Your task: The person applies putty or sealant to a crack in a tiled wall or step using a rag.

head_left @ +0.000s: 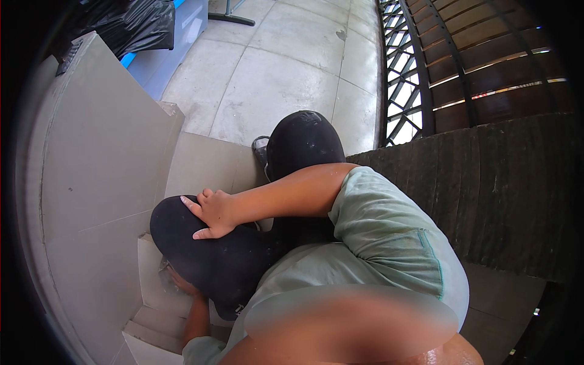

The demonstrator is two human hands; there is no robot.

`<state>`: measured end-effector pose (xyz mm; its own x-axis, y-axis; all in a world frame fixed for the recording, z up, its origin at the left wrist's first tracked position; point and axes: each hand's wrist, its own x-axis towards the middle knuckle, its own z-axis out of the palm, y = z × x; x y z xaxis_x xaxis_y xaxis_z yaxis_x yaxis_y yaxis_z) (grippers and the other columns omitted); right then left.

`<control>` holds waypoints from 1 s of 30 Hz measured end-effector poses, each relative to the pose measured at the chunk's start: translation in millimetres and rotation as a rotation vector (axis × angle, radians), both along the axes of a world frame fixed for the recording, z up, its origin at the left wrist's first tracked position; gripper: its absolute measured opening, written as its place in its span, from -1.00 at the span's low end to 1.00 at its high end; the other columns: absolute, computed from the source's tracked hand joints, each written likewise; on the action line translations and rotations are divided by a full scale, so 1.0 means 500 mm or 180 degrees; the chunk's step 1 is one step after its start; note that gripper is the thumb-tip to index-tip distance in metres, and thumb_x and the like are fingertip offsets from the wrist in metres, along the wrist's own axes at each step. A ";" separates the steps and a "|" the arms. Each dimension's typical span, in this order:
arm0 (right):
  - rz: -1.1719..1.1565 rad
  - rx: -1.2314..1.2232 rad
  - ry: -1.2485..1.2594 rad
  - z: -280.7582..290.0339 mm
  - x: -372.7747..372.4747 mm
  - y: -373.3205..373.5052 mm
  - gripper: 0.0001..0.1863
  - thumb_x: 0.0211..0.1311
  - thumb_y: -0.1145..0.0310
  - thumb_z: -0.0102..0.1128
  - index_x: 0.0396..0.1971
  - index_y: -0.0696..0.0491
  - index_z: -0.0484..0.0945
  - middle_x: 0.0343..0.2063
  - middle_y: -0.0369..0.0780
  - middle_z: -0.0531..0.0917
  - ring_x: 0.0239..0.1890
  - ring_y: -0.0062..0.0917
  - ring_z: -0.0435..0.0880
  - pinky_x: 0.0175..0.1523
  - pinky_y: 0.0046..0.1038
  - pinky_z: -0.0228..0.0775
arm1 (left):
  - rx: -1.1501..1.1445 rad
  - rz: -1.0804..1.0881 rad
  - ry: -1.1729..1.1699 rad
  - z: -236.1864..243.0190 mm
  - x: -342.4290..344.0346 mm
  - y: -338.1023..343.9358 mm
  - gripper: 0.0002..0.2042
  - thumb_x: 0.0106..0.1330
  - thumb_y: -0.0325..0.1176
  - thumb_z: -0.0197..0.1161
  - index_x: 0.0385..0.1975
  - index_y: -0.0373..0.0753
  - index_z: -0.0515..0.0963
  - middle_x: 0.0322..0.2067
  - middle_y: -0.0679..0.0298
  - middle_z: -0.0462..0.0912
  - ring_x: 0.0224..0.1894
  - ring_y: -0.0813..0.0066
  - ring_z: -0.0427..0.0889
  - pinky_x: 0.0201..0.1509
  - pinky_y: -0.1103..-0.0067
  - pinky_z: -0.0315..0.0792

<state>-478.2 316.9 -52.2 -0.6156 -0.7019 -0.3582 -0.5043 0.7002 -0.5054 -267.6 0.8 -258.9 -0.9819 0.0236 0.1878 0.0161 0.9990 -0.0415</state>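
Plainly, right hand [214,213] rests (flat) on knee [201,255].

Right hand [214,213] on bent knee [207,249]. Left hand [179,283] under knee, on step [155,286]. Wall [97,158] left of knee. Fence [404,73] far right, behind.

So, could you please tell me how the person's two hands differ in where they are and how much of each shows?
The right hand lies in plain view, fingers spread flat on the black-clad knee; the left hand sits low, mostly hidden beneath that knee. The right hand rests on dark fabric, while the left hand is down against the pale grey tile step. Both hands are bare and appear to grip nothing, though the left is too hidden to be sure.
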 end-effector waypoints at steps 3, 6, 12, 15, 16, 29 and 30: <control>0.0083 0.0083 -0.0101 0.021 -0.020 -0.001 0.12 0.27 -0.43 -0.24 0.44 0.29 -0.14 0.03 0.15 0.47 0.11 -0.07 0.47 0.15 -0.19 0.40 | -0.0202 0.0106 -0.0068 0.004 -0.008 0.001 -0.34 0.38 0.11 -0.02 0.32 -0.25 0.25 0.30 0.04 0.34 0.33 -0.14 0.29 0.29 0.10 0.29; 0.0078 0.0129 -0.0153 0.027 -0.031 -0.007 0.12 0.26 -0.43 -0.19 0.43 0.30 -0.13 0.04 0.17 0.48 0.12 -0.05 0.49 0.17 -0.19 0.39 | 0.0186 0.0142 0.0087 0.052 -0.039 0.027 -0.36 0.35 0.07 0.05 0.29 -0.26 0.31 0.25 0.00 0.41 0.28 -0.16 0.36 0.28 0.11 0.30; -0.0004 -0.0697 -0.0515 0.015 -0.042 -0.027 -0.05 0.28 -0.17 0.09 0.35 0.34 0.08 0.04 0.21 0.53 0.12 0.08 0.51 0.24 -0.14 0.35 | 0.1029 0.0478 0.0127 0.120 -0.010 0.026 -0.35 0.00 -0.09 0.39 0.12 -0.23 0.47 0.26 -0.13 0.38 0.32 -0.12 0.34 0.35 0.09 0.17; -0.0040 -0.0388 -0.0184 0.004 -0.042 0.008 -0.16 0.32 -0.10 0.09 0.31 0.32 0.23 -0.01 0.20 0.56 0.11 0.12 0.49 0.26 -0.13 0.32 | 0.1331 0.0705 -0.0455 0.113 -0.020 0.046 -0.32 0.07 -0.06 0.37 0.20 -0.19 0.38 0.43 0.05 0.13 0.49 0.05 0.03 0.46 0.08 -0.07; 0.0062 -0.0253 -0.0129 0.011 -0.035 0.005 -0.19 0.33 -0.07 0.09 0.31 0.32 0.24 0.02 0.19 0.53 0.13 0.13 0.47 0.28 -0.12 0.29 | 0.1360 0.0823 -0.0596 0.098 -0.003 0.043 -0.32 0.10 -0.06 0.36 0.22 -0.19 0.36 0.44 0.07 0.09 0.50 0.07 -0.01 0.47 0.08 -0.11; 0.1078 -0.2271 0.0286 0.128 -0.004 -0.013 -0.54 0.24 0.39 0.28 0.12 0.20 0.50 0.16 0.01 0.47 0.23 -0.14 0.43 0.31 -0.23 0.25 | 0.1447 0.0724 0.0059 0.083 0.025 0.054 -0.35 0.07 -0.10 0.35 0.20 -0.18 0.39 0.44 0.14 0.15 0.49 0.07 0.03 0.45 -0.01 -0.07; 0.0707 -0.2769 -0.0480 0.145 0.005 -0.019 -0.57 0.25 0.40 0.26 0.11 0.17 0.52 0.15 -0.03 0.48 0.23 -0.18 0.44 0.29 -0.25 0.27 | 0.1476 0.0751 0.0066 0.083 0.028 0.059 -0.35 0.05 -0.11 0.36 0.18 -0.18 0.40 0.43 0.15 0.16 0.49 0.07 0.04 0.45 -0.01 -0.06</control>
<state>-475.9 307.5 20.3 -0.4235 -0.8591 0.2876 -0.4677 -0.0646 -0.8815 -253.4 30.4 -217.3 -0.9465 -0.2881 0.1454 -0.2078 0.8888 0.4084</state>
